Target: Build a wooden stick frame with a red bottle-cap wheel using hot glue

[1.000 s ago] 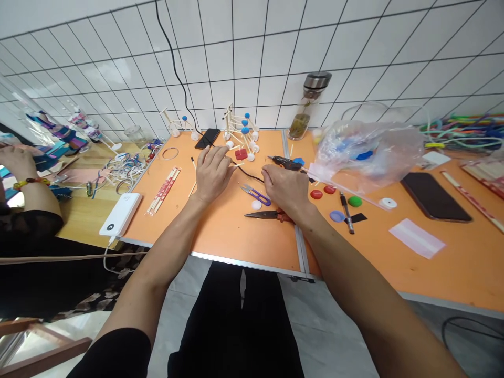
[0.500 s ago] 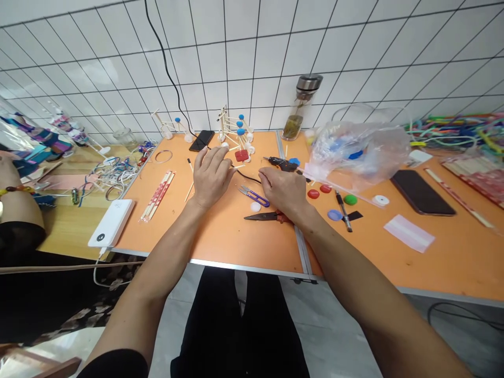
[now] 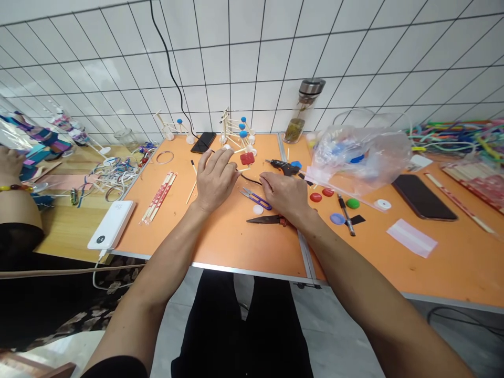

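My left hand (image 3: 216,179) rests over the orange table with its fingers loosely spread. A short wooden stick (image 3: 244,170) lies by its thumb; I cannot tell whether they touch. My right hand (image 3: 285,191) is curled into a fist, thumb against the fingers, and anything inside is hidden. A black cord (image 3: 250,180) runs between both hands. Beside the right fist are purple thread snips (image 3: 258,198) and dark-bladed pliers (image 3: 263,220), their handles partly covered by the hand. Just beyond it lies a black glue gun (image 3: 285,167). A red piece (image 3: 247,158) sits before a stick structure (image 3: 236,128).
A glass bottle (image 3: 301,113) stands near the tiled wall, beside a clear plastic bag (image 3: 360,149). To the right are a phone (image 3: 425,197) and a pen (image 3: 346,215). A power bank (image 3: 112,224) and packaged sticks (image 3: 158,198) lie left. Another person's arm (image 3: 18,202) is far left.
The view has tilted slightly, so the table things appear a little lower and further right. Both hands keep nearly the same pose and place.
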Tool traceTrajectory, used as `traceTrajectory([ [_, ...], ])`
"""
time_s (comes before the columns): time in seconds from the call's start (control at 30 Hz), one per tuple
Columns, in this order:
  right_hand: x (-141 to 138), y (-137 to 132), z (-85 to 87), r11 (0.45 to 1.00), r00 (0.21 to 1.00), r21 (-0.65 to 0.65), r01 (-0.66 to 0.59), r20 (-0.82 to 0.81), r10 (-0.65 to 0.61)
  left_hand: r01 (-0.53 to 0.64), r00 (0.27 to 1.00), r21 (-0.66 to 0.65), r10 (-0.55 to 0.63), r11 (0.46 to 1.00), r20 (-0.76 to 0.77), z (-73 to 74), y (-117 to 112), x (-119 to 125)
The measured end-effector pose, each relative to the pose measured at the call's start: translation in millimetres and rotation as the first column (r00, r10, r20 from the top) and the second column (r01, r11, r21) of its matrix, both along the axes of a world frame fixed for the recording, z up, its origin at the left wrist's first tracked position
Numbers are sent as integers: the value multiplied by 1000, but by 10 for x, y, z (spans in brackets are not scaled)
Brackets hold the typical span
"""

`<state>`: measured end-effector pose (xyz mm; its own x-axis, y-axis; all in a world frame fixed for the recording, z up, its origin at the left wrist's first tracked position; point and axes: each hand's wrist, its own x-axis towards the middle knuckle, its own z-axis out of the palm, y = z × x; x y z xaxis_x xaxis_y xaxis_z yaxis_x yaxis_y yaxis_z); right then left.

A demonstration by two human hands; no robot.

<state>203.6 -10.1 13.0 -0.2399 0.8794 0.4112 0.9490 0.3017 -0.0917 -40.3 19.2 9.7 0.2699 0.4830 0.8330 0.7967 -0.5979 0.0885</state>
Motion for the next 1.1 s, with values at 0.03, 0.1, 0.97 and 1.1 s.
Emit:
traceTrajectory([
  [0.03,-1,3,-8,1000,1000,-1,3,4,-3,-8,1000,24,8,1000,-13,-2,1,0],
  [0.1,1,13,-32,1000,1000,12,3,0,-3,-20,999,85,24,996,-47,-8,7,0],
  [0.97,-24,21,-113,999,1000,30,-16,24,16,-68,996,193,78,979,-43,18,0,26],
  [1.1,-28,29,-130,999,1000,30,-21,18,21,-50,998,139,54,989,-26,21,-1,21],
])
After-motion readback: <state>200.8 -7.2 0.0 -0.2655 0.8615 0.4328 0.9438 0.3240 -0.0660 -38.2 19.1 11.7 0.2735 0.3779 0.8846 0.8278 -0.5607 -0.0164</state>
